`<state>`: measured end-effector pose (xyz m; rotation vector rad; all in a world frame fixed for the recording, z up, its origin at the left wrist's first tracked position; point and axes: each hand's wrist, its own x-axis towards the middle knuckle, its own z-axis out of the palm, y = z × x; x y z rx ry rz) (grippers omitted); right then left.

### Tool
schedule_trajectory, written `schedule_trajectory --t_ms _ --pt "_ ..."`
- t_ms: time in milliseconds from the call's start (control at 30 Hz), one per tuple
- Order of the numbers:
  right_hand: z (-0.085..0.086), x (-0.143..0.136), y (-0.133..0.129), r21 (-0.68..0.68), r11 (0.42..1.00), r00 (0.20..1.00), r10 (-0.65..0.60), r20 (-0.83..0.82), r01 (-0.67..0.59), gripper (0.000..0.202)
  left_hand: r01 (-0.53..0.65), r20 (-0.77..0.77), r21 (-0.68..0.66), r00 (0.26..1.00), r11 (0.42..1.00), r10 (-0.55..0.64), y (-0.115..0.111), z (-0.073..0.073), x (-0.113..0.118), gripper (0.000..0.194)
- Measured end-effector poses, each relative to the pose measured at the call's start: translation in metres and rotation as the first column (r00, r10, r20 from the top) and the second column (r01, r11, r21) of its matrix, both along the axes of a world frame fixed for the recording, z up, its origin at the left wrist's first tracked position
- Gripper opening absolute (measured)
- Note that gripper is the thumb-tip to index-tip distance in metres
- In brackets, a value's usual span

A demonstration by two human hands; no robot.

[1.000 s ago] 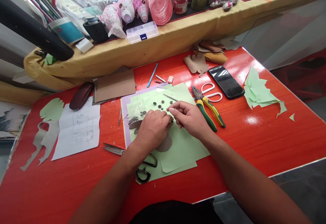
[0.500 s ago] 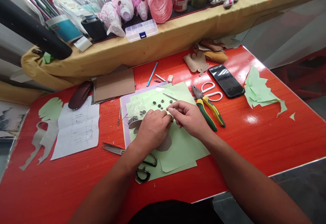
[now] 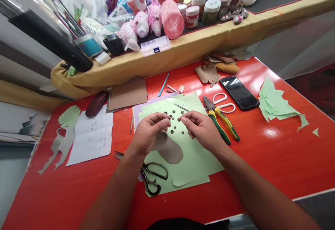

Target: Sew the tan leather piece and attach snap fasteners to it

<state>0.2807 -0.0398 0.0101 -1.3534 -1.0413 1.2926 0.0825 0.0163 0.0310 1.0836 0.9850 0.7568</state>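
My left hand (image 3: pixel 153 130) is raised above the green paper (image 3: pixel 199 160), its thumb and fingers pinched together. Whatever lies between those fingertips is too small to make out. Close by on the right, my right hand (image 3: pixel 200 125) also pinches, and its fingertips hide what they may hold. Several small dark metal snap fasteners (image 3: pixel 172 131) lie spread on the paper around and below both hands. A grey-brown rounded leather piece (image 3: pixel 170 150) rests on the paper, partly behind my left hand. Black-handled scissors (image 3: pixel 157 170) lie under my left forearm, which covers their middle.
Pliers (image 3: pixel 222 122), white-handled scissors (image 3: pixel 223 102) and a phone (image 3: pixel 239 92) lie to the right, with crumpled green paper (image 3: pixel 277 101) beyond. A drawn sheet (image 3: pixel 91 136) and a dark red glasses case (image 3: pixel 96 104) are left. Paint jars (image 3: pixel 192 16) stand on the back ledge.
My hands have moved apart from each other, and my left hand has turned. More snap fasteners and the leather piece now show. The whole view has shifted down and slightly right.
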Motion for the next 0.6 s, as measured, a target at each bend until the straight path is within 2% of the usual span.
schedule_trajectory --t_ms 100,167,300,433,600 --pt "-0.0028 -0.0002 -0.0003 -0.005 1.000 1.000 0.016 -0.001 -0.016 0.035 -0.101 0.240 -0.165 0.961 0.981 0.139 0.0061 0.0017 -0.0023 0.029" --pt "-0.0041 -0.0007 -0.0001 -0.007 1.000 1.000 0.025 0.003 -0.025 0.036 -0.092 0.308 -0.228 0.938 0.969 0.162 0.0069 0.0021 -0.0020 0.028" --pt "-0.0033 -0.0021 0.0002 -0.015 1.000 1.000 0.025 -0.009 -0.026 0.038 -0.045 0.339 -0.261 0.931 0.964 0.136 0.0033 0.0022 -0.0015 0.024" --pt "-0.0016 -0.0027 0.0002 -0.018 1.000 1.000 0.024 -0.009 -0.024 0.038 -0.051 0.338 -0.276 0.930 0.960 0.146 0.0014 0.0025 -0.0027 0.021" --pt "-0.0008 -0.0028 0.0001 -0.020 0.999 1.000 0.031 -0.002 -0.031 0.039 -0.026 0.437 -0.370 0.877 0.929 0.198 0.0019 0.0043 -0.0020 0.022"
